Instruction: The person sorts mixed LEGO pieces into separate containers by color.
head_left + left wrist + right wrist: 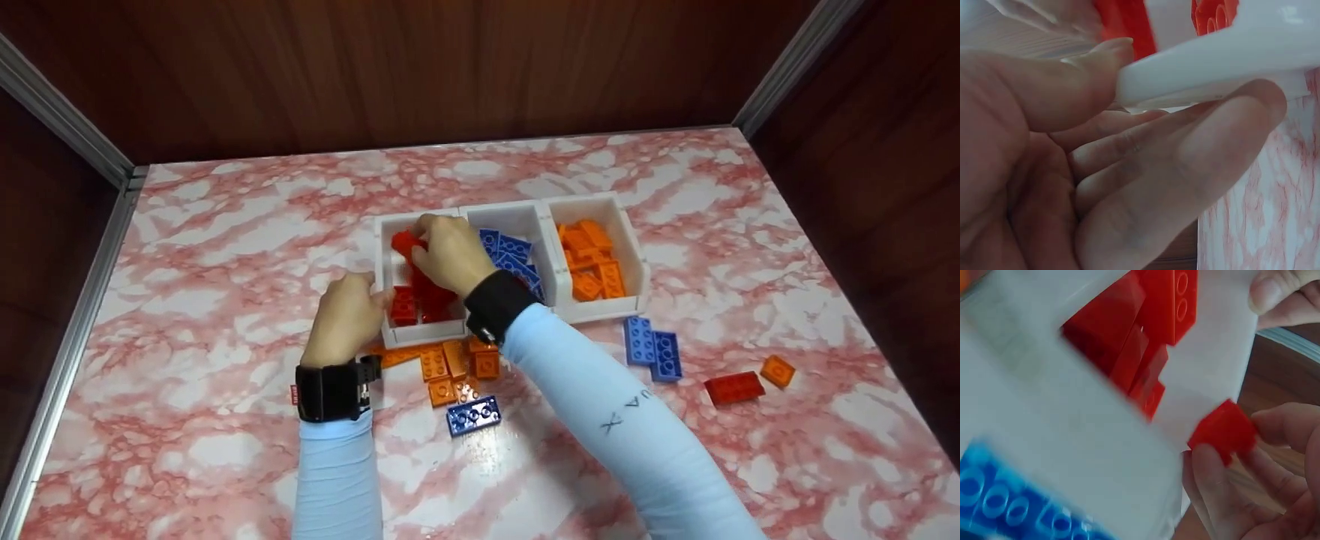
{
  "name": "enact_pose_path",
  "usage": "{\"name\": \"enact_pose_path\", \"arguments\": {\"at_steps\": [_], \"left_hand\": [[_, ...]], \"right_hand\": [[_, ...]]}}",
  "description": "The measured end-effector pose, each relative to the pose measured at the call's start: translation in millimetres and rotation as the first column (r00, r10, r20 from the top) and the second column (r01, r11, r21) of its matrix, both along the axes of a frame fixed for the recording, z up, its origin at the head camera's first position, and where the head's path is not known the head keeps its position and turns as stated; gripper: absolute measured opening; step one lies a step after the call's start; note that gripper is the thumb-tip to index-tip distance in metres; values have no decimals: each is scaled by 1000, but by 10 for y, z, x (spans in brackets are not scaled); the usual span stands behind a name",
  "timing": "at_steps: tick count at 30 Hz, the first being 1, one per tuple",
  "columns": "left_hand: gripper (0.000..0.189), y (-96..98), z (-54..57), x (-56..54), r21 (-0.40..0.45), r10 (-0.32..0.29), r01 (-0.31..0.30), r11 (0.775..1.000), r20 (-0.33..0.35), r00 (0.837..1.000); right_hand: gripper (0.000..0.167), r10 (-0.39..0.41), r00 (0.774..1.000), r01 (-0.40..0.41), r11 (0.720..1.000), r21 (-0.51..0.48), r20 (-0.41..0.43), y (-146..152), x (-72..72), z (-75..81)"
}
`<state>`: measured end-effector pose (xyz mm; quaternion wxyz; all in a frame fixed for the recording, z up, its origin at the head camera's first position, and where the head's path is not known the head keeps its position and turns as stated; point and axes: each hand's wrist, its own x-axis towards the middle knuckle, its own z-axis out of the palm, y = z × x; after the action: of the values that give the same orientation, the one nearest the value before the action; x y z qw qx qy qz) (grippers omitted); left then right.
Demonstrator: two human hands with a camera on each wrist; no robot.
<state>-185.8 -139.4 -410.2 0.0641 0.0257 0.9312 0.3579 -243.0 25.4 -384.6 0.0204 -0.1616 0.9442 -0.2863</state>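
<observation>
My left hand (343, 319) pinches the left wall of a white three-compartment bin (425, 332); in the left wrist view the thumb lies on one side of that white wall (1202, 67) and fingers on the other. Over the left compartment, my right hand (452, 253) holds a small red building brick (1224, 430) between thumb and fingers. Several red bricks (1154, 309) lie in the compartment below. Blue bricks (514, 249) sit in the middle compartment and orange bricks (589, 244) in the right one.
In front of the bin lie several loose orange bricks (433, 364) and a dark blue brick (473, 416). Farther right are two blue bricks (640, 340), a red brick (734, 388) and an orange brick (778, 371). Dark wood panels (420, 75) enclose the marbled table.
</observation>
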Motion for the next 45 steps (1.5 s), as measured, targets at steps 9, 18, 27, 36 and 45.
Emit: {"name": "enact_pose_path", "arguments": {"at_steps": [9,18,27,36,45], "left_hand": [[34,11,16,3,6,5,-5,1000,5,1000],[46,-1,12,3,22,6,-7,1000,53,999],[44,-2,20,3,15,14,-15,1000,65,998],[42,-8,34,17,2,9,-9,1000,51,999],[43,14,42,17,6,9,-9,1000,62,998]], "right_hand": [[22,95,995,-95,995,-12,10,62,77,-29],[18,54,993,-80,960,-268,-104,700,423,83],[18,-54,987,-1,940,-342,-151,1408,930,-168],[21,-222,953,164,952,-260,-209,2064,1262,-410],[59,-278,960,278,960,32,-12,2639,1502,-469]]}}
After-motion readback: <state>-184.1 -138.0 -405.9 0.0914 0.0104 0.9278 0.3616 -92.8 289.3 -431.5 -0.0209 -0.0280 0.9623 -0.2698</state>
